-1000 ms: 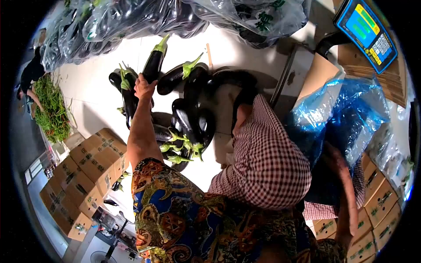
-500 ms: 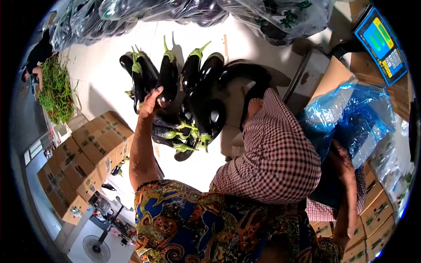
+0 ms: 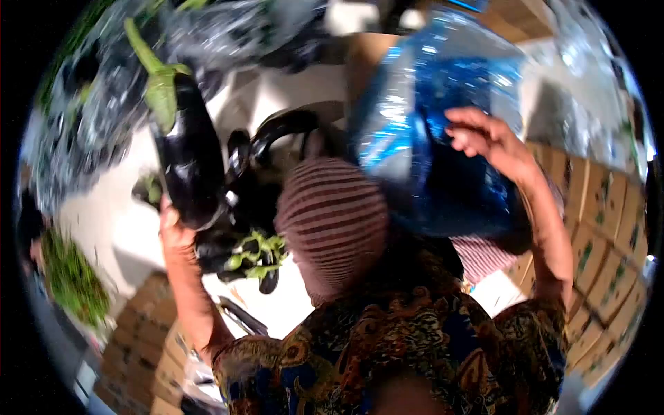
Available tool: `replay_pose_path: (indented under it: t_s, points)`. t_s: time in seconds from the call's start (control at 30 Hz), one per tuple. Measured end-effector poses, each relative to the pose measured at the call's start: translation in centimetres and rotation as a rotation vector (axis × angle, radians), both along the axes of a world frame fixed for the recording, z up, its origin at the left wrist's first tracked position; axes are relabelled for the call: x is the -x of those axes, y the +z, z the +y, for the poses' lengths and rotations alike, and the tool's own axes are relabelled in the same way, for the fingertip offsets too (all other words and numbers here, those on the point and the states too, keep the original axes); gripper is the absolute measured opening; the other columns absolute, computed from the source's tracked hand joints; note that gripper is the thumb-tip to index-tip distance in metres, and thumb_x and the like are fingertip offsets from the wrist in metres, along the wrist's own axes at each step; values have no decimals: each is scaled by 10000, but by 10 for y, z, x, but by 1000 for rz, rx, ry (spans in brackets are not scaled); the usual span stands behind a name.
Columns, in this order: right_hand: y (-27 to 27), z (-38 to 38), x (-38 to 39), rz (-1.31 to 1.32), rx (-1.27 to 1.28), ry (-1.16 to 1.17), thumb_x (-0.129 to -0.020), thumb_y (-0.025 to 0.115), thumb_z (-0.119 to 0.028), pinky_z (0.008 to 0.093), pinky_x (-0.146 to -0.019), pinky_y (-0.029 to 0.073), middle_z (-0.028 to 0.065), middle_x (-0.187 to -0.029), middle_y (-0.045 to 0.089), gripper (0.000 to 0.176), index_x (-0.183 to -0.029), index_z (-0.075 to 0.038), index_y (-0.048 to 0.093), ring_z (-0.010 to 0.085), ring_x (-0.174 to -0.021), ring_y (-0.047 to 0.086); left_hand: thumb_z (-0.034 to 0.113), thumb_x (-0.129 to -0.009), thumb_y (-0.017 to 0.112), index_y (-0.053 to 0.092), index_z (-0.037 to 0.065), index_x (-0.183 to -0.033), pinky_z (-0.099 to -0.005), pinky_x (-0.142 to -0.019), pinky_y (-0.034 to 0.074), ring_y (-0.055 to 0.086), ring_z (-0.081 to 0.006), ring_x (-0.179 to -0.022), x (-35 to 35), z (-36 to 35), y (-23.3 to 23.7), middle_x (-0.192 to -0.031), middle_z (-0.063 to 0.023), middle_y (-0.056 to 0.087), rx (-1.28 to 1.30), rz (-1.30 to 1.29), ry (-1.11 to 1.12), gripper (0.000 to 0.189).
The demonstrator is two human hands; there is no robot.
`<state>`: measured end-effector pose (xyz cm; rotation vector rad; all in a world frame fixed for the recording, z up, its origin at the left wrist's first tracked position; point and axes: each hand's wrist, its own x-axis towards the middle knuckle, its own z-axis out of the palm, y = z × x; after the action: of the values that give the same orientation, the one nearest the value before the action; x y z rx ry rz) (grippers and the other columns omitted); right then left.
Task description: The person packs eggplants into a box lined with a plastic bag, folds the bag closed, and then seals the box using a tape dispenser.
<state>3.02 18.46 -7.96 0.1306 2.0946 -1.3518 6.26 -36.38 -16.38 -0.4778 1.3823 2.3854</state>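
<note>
While left hand (image 3: 176,232) grips an eggplant (image 3: 187,162), right hand (image 3: 486,136) clutches a blue bag (image 3: 429,111); box print (image 3: 586,253) unreadable

produce packing floor; aubergines (image 3: 188,166), cartons (image 3: 609,228)

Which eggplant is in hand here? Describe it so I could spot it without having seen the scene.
Start at the pale floor on the left, where a pile of dark eggplants lies. Just above that pile, the left hand grips one eggplant by its lower end. It alone is raised off the heap, looks largest in view, and its green stem points up-left.
</note>
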Motion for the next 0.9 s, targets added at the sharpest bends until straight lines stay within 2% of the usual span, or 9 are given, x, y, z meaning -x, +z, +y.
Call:
replay_pose_path:
  t_s: [0.23,0.3,0.4,0.5,0.57,0.6,0.7,0.8,0.9]
  points:
    - [37,39,15,58,204,-362,-934,538,-421,277,-762,530,108,-1062,641,508,-1230,-8,534,155,-916,626,293,-467,768,462,-13,-1315,-338,-1034,356,510,-224,-1180,142,156,111,-1288,-111,533,545,446,-743,952]
    - [40,46,6,-50,549,-287,-930,521,-457,314,-750,561,138,-1080,639,554,-1225,13,529,194,-970,633,222,-458,787,521,51,-1284,-346,-1017,379,522,-219,-1154,156,210,131,-1274,-89,547,680,650,-1021,885]
    - [25,32,-10,-175,553,-317,-848,486,-654,396,-889,524,229,-1309,489,834,-1359,0,403,279,-1159,548,249,-473,830,552,76,-1260,-359,-1011,384,542,-232,-1109,166,271,123,-1195,-82,580,614,1016,-1209,852]
    - [26,26,-35,-276,389,-159,-761,659,-588,424,-1007,423,207,-1337,461,928,-1415,-18,329,305,-1189,497,249,-496,836,578,101,-1231,-377,-996,398,553,-252,-1086,157,316,111,-1165,-92,589,507,1287,-1297,793]
    - [23,23,-58,-179,132,-198,-717,758,-446,408,-996,426,191,-1275,503,916,-1411,-24,335,290,-1173,493,184,-574,806,574,108,-1220,-395,-1005,404,536,-284,-1134,148,335,115,-1197,-100,578,574,1317,-1301,691]
    - [12,27,-45,-298,249,-321,-655,817,-403,336,-1086,315,166,-1377,442,1001,-1434,-35,308,267,-1274,430,162,-586,800,573,110,-1217,-399,-1010,402,530,-286,-1147,158,345,89,-1199,-98,577,627,1298,-1262,673]
    - [-14,36,-35,-200,205,-409,-668,810,-376,339,-1063,338,231,-1309,486,1038,-1412,81,249,269,-1218,482,99,-683,761,559,100,-1219,-383,-994,432,545,-261,-1147,168,358,61,-1228,-101,565,778,1230,-1162,573]
    - [-46,42,-22,53,-133,-215,-702,753,-488,341,-1017,381,281,-1299,471,783,-1129,129,530,331,-1170,504,111,-752,738,556,89,-1227,-356,-936,482,587,-228,-1087,177,365,40,-1267,-110,551,819,1050,-1169,508]
    - [-64,36,-9,33,-312,-231,-739,751,-438,331,-887,458,195,-1053,614,825,-1283,67,390,264,-1027,580,266,-751,734,590,103,-1186,-408,-946,435,540,-297,-1099,175,363,13,-1175,-129,573,703,836,-1249,487]
